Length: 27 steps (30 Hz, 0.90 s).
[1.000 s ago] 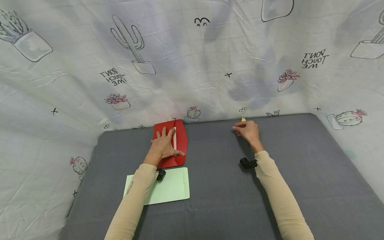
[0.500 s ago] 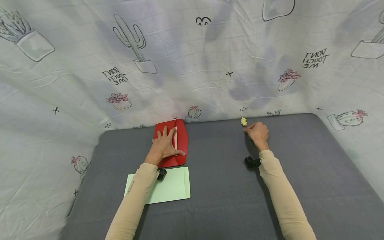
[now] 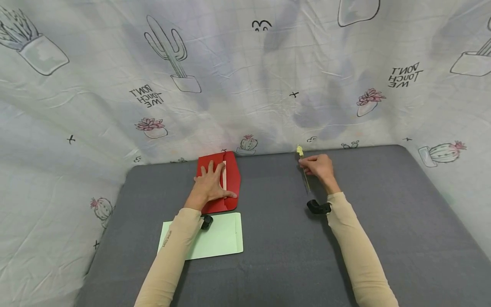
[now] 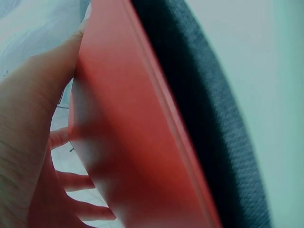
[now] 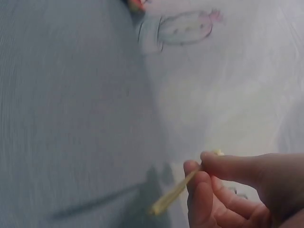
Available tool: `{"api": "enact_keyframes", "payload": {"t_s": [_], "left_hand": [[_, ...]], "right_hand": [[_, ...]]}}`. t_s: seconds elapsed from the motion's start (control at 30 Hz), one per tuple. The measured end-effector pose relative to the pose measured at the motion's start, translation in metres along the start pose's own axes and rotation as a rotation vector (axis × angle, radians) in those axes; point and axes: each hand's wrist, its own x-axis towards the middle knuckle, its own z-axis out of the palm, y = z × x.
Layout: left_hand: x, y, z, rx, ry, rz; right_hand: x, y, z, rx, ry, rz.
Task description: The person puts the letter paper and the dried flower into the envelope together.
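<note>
A red envelope (image 3: 232,183) lies at the back left of the table, its flap unfolded to the right. A pale strip (image 3: 224,181), perhaps paper, shows at its opening. My left hand (image 3: 208,187) rests on the envelope with fingers spread; the left wrist view has the red surface (image 4: 128,118) close up beside the thumb. At the back, right of centre, my right hand (image 3: 319,167) pinches a dried flower stem (image 3: 305,179) between thumb and fingertips. Its small yellow head (image 3: 300,150) points away from me. In the right wrist view the stem (image 5: 171,195) slants out below the fingers.
A light green envelope (image 3: 218,238) lies in front of the red one, partly under the left forearm. The grey table (image 3: 276,256) meets a cloth backdrop (image 3: 230,85) printed with cacti along its back edge and sides.
My right hand moves right, then back left, with the flower stem in its fingers; more of the stem shows now. The left hand and both envelopes stay put.
</note>
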Motion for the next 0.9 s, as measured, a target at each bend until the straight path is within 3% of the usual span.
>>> {"api": "enact_keyframes", "payload": {"t_s": [0.2, 0.47, 0.7, 0.9], "left_hand": [[0.0, 0.002, -0.002, -0.003, 0.008, -0.005], [-0.003, 0.001, -0.001, -0.011, -0.01, -0.016], [-0.004, -0.001, 0.0, -0.002, -0.002, -0.019], [-0.002, 0.002, -0.002, -0.008, -0.001, -0.009]], "right_hand": [[0.001, -0.012, 0.017, 0.212, -0.157, 0.02], [-0.002, -0.024, 0.047, 0.38, -0.282, 0.153], [-0.002, -0.039, 0.076, 0.577, -0.278, 0.184], [0.001, -0.05, 0.101, 0.731, -0.233, 0.126]]}}
